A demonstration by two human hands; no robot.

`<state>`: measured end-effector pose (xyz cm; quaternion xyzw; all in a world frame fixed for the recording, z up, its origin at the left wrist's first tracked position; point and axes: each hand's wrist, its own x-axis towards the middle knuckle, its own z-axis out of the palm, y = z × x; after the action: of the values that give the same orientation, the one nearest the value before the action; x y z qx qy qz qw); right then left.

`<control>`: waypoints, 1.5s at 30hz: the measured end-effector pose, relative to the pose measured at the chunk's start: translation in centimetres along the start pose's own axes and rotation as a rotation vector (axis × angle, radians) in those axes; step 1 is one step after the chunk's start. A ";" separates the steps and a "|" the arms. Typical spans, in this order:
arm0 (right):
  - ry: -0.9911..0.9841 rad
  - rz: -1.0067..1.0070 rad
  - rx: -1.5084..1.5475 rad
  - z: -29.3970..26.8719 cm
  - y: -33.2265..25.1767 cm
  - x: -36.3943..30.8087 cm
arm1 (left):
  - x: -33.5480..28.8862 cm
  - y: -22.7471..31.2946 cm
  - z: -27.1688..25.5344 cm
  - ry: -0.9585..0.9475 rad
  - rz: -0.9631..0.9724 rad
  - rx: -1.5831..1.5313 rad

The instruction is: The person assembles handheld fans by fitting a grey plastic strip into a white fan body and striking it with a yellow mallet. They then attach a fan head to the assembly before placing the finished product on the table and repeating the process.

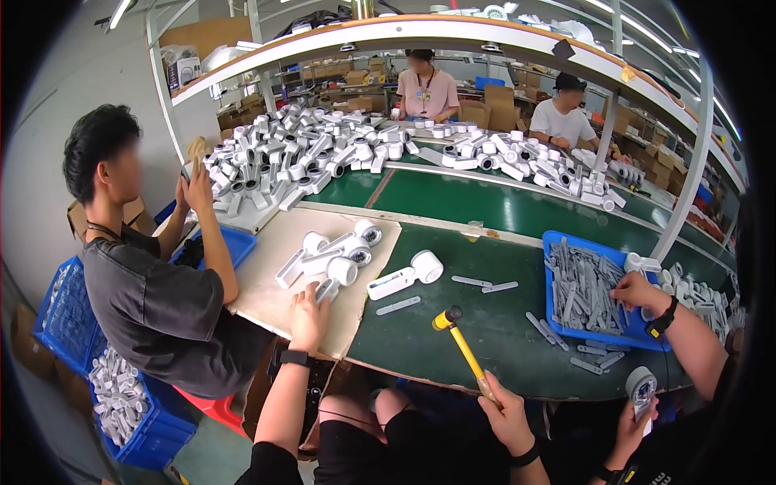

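Observation:
My left hand point(309, 322) is at the near edge of a cardboard sheet, its fingers closed around the handle of a small white-and-grey handheld fan point(326, 288). Beyond it several similar white fans point(322, 260) lie in a cluster on the sheet. My right hand point(509, 416) grips the lower handle of a mallet point(464, 346), yellow with a dark head, tilted over the bench's front edge. Between my hands and farther off, a white fan point(406, 276) lies on the green mat with its handle toward the left. Near it is a loose grey strip point(398, 305).
On the right, a blue tray point(552, 305) holds many grey strips; a co-worker's hand point(637, 293) reaches into it, the other holding a fan point(641, 385). Another person point(153, 259) sits at left. Fan piles point(283, 149) cover the far bench under a shelf point(404, 31).

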<state>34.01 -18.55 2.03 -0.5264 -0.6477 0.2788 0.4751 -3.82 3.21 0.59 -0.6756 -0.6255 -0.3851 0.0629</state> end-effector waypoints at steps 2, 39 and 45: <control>0.016 -0.025 0.019 0.0 0.0 0.1 | 1.6 0.9 1.0 0.037 0.029 0.027; 0.001 0.045 0.063 -1.0 0.6 -1.9 | 1.0 8.4 3.5 -0.711 0.257 -0.395; -0.008 0.105 0.071 -1.1 0.5 -2.3 | 0.1 12.5 2.2 -0.412 0.223 -0.286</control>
<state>35.23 -20.79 1.32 -0.5412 -0.6107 0.3283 0.4758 8.37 1.89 4.08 -0.8064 -0.4861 -0.3148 -0.1198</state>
